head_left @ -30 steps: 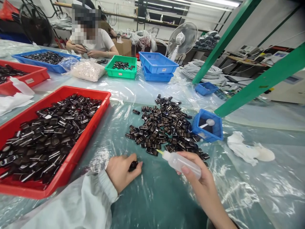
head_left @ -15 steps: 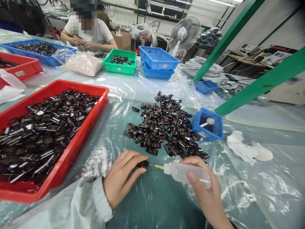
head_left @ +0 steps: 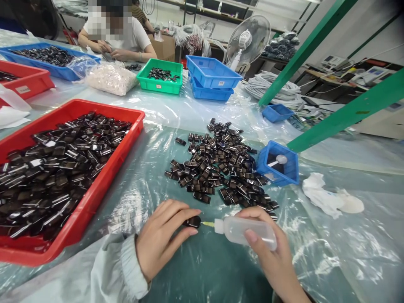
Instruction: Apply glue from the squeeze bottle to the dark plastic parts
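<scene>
Between its thumb and fingers, my left hand (head_left: pixel 166 235) grips a small black part (head_left: pixel 193 221) just above the green table covering. My right hand (head_left: pixel 268 248) is wrapped round a translucent squeeze bottle (head_left: pixel 246 230), which lies sideways in the grip. The bottle's yellowish needle tip (head_left: pixel 207 224) points left, at the end of the black part; whether the two touch I cannot tell. Beyond both hands spreads a loose pile of similar black parts (head_left: pixel 221 162). A large red tray (head_left: pixel 126 153) full of black parts stands left of my left hand.
A small blue bin (head_left: pixel 279 174) holding a spoon stands right of the pile, near crumpled white tissue (head_left: pixel 325 198). Farther back are a green tray (head_left: pixel 160 86), stacked blue trays (head_left: pixel 211 78), a bag of pale pieces (head_left: pixel 110 80) and a seated person (head_left: pixel 135 38). Green posts (head_left: pixel 341 118) slant at the right.
The bottle has shifted slightly left and its needle tip is now closer to the black part in my left hand. The whole view has shifted slightly.
</scene>
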Demonstrator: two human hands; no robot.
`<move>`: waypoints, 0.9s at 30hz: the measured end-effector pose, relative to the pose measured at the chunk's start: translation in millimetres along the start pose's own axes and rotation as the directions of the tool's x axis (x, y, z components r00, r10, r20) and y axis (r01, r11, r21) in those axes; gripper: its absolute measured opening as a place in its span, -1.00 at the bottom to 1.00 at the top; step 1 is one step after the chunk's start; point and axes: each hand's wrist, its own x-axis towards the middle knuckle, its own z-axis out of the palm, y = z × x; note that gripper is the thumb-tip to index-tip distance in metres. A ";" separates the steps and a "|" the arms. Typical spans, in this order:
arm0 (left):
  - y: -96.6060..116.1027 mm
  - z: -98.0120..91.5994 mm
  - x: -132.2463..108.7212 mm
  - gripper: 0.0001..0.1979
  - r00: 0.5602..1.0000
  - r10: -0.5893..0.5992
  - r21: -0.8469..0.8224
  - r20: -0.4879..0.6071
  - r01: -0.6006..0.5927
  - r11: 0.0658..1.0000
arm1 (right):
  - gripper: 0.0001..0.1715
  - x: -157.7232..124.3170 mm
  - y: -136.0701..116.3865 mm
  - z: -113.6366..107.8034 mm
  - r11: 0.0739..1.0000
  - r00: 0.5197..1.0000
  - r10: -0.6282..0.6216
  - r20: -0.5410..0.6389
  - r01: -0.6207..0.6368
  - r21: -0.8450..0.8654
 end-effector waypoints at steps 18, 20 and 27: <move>11.6 -4.1 -3.0 -0.78 0.993 0.081 -0.059 -0.080 -0.086 0.995 | -0.72 -6.4 8.3 -3.8 0.994 0.997 0.027 0.065 -0.034 0.106; 11.7 -4.2 -3.4 -0.78 0.993 0.084 -0.058 -0.079 -0.089 0.994 | -0.72 -5.7 7.4 -4.2 0.993 0.997 0.026 0.071 -0.034 0.109; 12.9 -4.1 -4.0 -0.78 0.993 0.090 -0.074 -0.071 -0.096 0.993 | -0.73 -3.8 3.2 -5.3 0.995 0.995 0.021 0.093 -0.030 0.098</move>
